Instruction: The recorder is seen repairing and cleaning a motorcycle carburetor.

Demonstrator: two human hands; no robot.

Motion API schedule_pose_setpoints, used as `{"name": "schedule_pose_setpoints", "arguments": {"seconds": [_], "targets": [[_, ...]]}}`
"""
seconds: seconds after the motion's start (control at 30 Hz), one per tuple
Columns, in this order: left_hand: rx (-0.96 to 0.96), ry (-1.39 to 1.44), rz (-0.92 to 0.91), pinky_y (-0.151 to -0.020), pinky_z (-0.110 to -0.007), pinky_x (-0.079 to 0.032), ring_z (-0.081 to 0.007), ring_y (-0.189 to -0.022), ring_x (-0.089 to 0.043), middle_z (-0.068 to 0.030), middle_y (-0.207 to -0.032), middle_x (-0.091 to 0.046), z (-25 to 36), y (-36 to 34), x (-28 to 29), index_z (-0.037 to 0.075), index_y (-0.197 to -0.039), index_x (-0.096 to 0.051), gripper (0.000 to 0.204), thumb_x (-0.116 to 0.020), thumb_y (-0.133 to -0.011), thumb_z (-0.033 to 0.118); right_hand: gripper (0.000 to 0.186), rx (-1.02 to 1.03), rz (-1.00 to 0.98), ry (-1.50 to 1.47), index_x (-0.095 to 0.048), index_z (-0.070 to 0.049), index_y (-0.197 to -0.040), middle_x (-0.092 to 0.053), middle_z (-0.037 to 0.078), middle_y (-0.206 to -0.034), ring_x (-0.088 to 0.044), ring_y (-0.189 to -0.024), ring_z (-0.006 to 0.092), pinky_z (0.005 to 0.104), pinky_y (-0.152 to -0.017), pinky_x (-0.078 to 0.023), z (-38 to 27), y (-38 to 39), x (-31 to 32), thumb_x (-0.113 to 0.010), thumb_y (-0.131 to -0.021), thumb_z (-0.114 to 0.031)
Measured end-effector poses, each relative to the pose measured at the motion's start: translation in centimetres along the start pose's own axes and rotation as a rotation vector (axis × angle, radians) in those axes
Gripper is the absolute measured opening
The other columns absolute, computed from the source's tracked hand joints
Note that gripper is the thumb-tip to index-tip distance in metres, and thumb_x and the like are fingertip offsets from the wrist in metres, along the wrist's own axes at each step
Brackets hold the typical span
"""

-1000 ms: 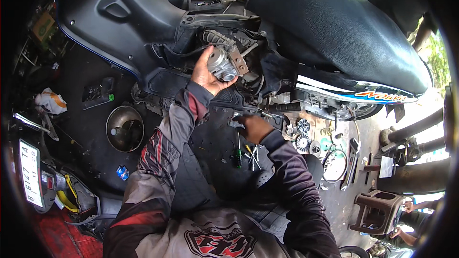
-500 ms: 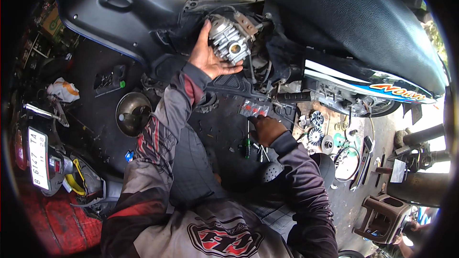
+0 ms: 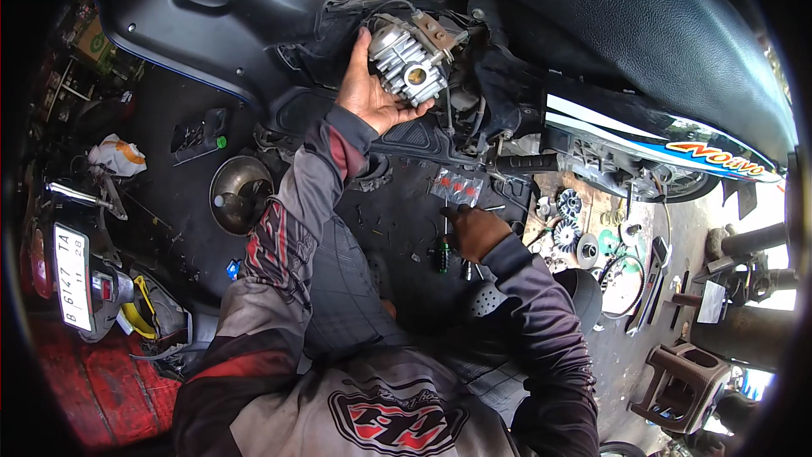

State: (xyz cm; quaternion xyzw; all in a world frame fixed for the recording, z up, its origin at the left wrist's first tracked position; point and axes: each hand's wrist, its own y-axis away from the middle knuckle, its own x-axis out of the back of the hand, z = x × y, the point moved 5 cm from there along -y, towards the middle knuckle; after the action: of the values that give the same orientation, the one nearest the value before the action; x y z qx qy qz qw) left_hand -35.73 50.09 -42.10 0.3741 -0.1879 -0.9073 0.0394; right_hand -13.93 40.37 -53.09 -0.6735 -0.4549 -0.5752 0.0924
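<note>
My left hand (image 3: 372,100) is raised beside the scooter's open middle, closed around a silver carburetor (image 3: 406,66). The thumb presses on its left side and the fingers reach under it; a round bore faces me. A drab metal bracket (image 3: 434,31) and a dark hose show at its upper right. Low over the floor, my right hand (image 3: 480,234) points down with its fingers bent and mostly hidden. Beside its fingertips is a screwdriver (image 3: 443,259) with a green handle; I cannot tell whether they touch. Metal tools (image 3: 471,270) lie partly under that hand.
The scooter's black seat (image 3: 617,42) and floorboard (image 3: 406,142) span the far side. A clear packet (image 3: 457,187) lies by my right hand. Several loose parts cover a board (image 3: 548,203) to the right. A metal bowl (image 3: 240,171) and a brown stool (image 3: 687,385) stand on the floor.
The view has shifted slightly, moving most of the scene a little to the right. My left hand still holds the carburetor; my right hand stays low by the screwdriver.
</note>
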Motion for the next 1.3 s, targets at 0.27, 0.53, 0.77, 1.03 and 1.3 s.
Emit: {"name": "schedule_pose_setpoints", "arguments": {"seconds": [0.27, 0.53, 0.77, 1.03, 1.3], "targets": [[0.027, -0.003, -0.010, -0.091, -0.053, -0.050, -0.0370, -0.111, -0.057, -0.0178, -0.127, -0.060, 0.2, -0.1, 0.1, 0.007, -0.133, -0.055, 0.097, -0.044, -0.081, 0.088, 0.059, 0.007, -0.005, -0.019, -0.048, -0.015, -0.144, -0.064, 0.024, -0.117, -0.067, -0.102, 0.0386, 0.0484, -0.085, -0.055, -0.6, 0.6, 0.6, -0.062, -0.093, -0.041], [-0.044, -0.122, -0.014, -0.082, -0.047, -0.052, -0.0411, -0.097, -0.064, -0.0206, -0.119, -0.064, 0.4, -0.1, 0.3, 0.004, -0.134, -0.054, 0.102, -0.040, -0.080, 0.089, 0.035, 0.073, -0.018, -0.050, -0.066, -0.003, -0.114, -0.067, 0.022, -0.105, -0.067, -0.100, 0.0381, 0.0477, -0.084, -0.054, -1.2, 0.3, -1.7, -0.055, -0.097, -0.031], [-0.071, -0.113, -0.060, -0.089, -0.048, -0.051, -0.0405, -0.109, -0.060, -0.0224, -0.129, -0.059, 0.6, -0.3, 0.3, -0.002, -0.139, -0.045, 0.103, -0.041, -0.084, 0.085, 0.032, 0.192, 0.037, -0.064, -0.071, -0.001, -0.101, -0.070, 0.021, -0.097, -0.069, -0.095, 0.0382, 0.0457, -0.084, -0.055, -2.7, 1.2, -1.6, -0.052, -0.095, -0.027], [-0.111, -0.149, -0.084, -0.083, -0.044, -0.052, -0.0381, -0.099, -0.062, -0.0206, -0.122, -0.062, 0.9, -0.7, 1.0, -0.001, -0.136, -0.049, 0.097, -0.042, -0.087, 0.082, 0.027, 0.115, -0.050, -0.086, -0.072, -0.002, -0.097, -0.071, 0.021, -0.100, -0.070, -0.096, 0.0364, 0.0450, -0.083, -0.056, -2.6, 0.7, -4.3, -0.050, -0.091, -0.018], [-0.139, -0.153, -0.040, -0.071, -0.038, -0.052, -0.0333, -0.086, -0.065, -0.0162, -0.111, -0.067, 0.9, -0.6, 0.4, 0.004, -0.129, -0.056, 0.093, -0.042, -0.085, 0.085, 0.026, 0.085, -0.086, -0.044, -0.069, -0.004, -0.106, -0.071, 0.019, -0.106, -0.070, -0.100, 0.0345, 0.0454, -0.084, -0.056, -2.0, 0.2, -5.1, -0.056, -0.089, -0.018]]}}
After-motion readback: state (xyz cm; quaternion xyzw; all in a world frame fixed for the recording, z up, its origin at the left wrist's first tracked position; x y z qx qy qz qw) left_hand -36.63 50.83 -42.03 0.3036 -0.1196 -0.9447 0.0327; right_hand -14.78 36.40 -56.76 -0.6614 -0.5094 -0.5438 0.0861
